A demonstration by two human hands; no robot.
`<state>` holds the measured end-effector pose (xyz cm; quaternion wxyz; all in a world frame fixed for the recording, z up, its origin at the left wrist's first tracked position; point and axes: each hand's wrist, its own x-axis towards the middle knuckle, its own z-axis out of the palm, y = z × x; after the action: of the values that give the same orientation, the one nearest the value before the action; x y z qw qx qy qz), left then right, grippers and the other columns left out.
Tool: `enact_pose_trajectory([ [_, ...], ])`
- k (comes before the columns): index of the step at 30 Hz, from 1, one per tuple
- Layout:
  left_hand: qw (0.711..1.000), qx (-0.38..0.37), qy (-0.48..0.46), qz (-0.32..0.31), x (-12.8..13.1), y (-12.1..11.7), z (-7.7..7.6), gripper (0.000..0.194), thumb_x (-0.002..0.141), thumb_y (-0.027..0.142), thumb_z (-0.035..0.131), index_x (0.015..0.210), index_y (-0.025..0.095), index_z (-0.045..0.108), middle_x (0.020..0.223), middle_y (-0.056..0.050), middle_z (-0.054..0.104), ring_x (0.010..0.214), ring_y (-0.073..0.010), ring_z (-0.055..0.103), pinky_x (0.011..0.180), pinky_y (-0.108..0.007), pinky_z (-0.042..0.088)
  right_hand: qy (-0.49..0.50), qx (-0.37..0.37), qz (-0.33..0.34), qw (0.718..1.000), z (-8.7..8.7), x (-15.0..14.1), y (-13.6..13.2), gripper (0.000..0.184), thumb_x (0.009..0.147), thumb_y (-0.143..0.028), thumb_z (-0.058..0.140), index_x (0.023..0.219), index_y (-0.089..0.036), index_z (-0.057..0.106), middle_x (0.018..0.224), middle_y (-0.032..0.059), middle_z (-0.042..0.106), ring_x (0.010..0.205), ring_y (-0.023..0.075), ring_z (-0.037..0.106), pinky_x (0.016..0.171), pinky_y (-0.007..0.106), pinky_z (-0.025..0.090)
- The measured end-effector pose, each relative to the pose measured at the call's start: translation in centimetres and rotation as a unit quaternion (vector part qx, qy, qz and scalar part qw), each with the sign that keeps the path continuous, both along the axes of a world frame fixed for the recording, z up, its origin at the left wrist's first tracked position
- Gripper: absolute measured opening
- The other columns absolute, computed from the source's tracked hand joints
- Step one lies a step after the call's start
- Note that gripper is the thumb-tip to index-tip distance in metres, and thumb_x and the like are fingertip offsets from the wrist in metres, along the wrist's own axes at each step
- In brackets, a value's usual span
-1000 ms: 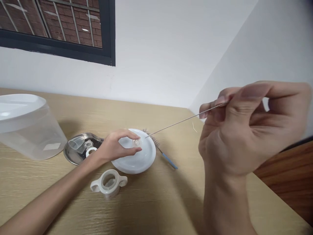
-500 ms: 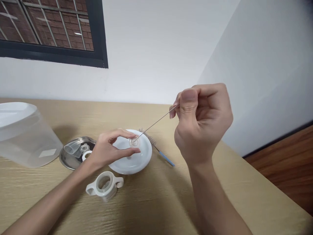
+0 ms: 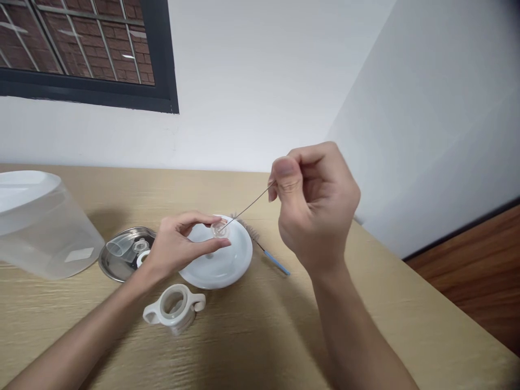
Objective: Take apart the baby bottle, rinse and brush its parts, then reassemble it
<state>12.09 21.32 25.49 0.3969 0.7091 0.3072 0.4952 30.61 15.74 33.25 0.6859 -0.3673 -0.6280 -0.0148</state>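
Wooden table [image 3: 247, 336] by wall [image 3: 252, 86] | left hand [image 3: 173, 244]: fingers pinch clear piece [image 3: 220, 229] over bowl [image 3: 227, 271] | right hand [image 3: 314, 208]: fingers grip wire [image 3: 252, 203], far end at piece | brush [image 3: 276, 262] just beside bowl; tray [image 3: 116, 266], cup [image 3: 174, 306] near

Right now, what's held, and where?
Left hand: small clear part, by its sides, thumb and finger. Right hand: thin wire, by its upper end.
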Motion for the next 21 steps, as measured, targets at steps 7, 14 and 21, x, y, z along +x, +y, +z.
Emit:
enact_pose_trajectory([
  [7, 0.998, -0.037, -0.028, 0.032, 0.4, -0.2, 0.7, 0.035, 0.054, 0.03, 0.096, 0.085, 0.023, 0.082, 0.094, -0.006, 0.083, 0.093, -0.03, 0.077, 0.091, -0.045, 0.064, -0.024, -0.065, 0.036, 0.997, -1.2, -0.8, 1.1, 0.02, 0.101, -0.027, 0.058, 0.081, -0.022, 0.054, 0.074, -0.0022, 0.056, 0.066, 0.0104, 0.052, 0.062, 0.027, 0.045],
  [14, 0.996, -0.052, -0.051, 0.051, 0.5, 0.0, 1.1, 0.032, 0.054, 0.025, 0.096, 0.082, 0.024, 0.081, 0.09, -0.006, 0.083, 0.093, -0.0322, 0.078, 0.093, -0.05, 0.064, -0.012, -0.152, 0.059, 0.986, -2.7, -1.2, 2.7, 0.023, 0.098, -0.033, 0.061, 0.079, -0.021, 0.057, 0.076, -0.0021, 0.06, 0.069, 0.0109, 0.056, 0.062, 0.025, 0.045],
  [21, 0.996, -0.026, -0.047, 0.069, 0.3, 0.3, 0.7, 0.037, 0.052, 0.032, 0.097, 0.083, 0.021, 0.081, 0.086, -0.005, 0.082, 0.086, -0.0282, 0.077, 0.083, -0.041, 0.065, -0.068, -0.202, 0.142, 0.967, -4.3, -2.0, 3.5, 0.021, 0.099, -0.034, 0.057, 0.083, -0.021, 0.06, 0.08, -0.002, 0.067, 0.075, 0.0115, 0.061, 0.069, 0.025, 0.047],
])
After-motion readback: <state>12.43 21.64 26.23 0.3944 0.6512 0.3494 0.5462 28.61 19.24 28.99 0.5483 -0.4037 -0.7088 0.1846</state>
